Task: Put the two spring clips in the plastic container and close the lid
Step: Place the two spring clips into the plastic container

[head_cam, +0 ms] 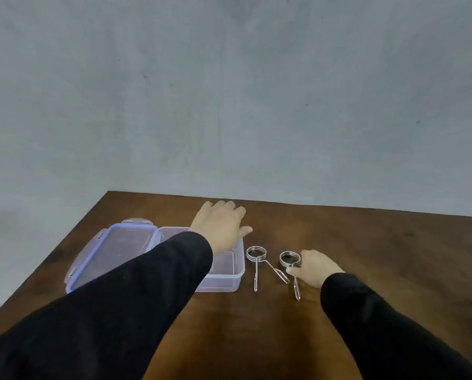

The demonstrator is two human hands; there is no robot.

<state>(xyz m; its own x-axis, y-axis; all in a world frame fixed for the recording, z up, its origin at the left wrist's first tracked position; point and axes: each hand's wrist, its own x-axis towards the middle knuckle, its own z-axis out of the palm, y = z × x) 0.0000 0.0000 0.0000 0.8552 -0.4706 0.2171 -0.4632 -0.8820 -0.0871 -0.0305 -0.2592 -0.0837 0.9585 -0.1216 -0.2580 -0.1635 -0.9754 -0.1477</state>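
Pinching right clip at its coil, right hand fingers closed | left hand flat, open on container rim | risk: handles snag second clip beside fingers.

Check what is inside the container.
The visible part of the container holds nothing; both clips lie on the table. The left hand and sleeve cover its rear and left.
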